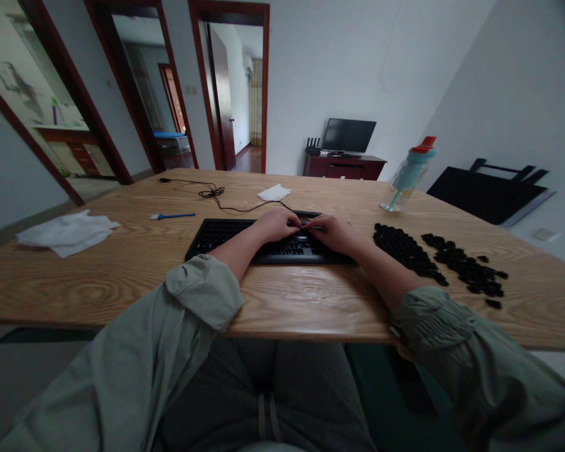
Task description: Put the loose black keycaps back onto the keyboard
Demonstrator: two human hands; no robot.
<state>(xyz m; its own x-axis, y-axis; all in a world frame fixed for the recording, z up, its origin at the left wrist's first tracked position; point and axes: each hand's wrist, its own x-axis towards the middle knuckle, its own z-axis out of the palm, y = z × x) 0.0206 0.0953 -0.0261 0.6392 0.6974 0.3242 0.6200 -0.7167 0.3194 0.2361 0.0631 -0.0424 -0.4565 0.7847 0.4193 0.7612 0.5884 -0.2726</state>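
Observation:
A black keyboard lies on the wooden table in front of me, and part of its right half shows grey where keycaps look to be off. Over its upper middle, my left hand rests with thumb and fingers closed together. My right hand meets it from the other side, its fingers pinched close to the left fingertips. Whatever sits between the fingers is too small to make out. To the right of the keyboard lie loose black keycaps, in a dense group and a looser group.
A blue-handled brush and a crumpled white cloth lie to the left. The keyboard's black cable runs behind it, near a white tissue. A clear bottle with a red lid stands at the back right.

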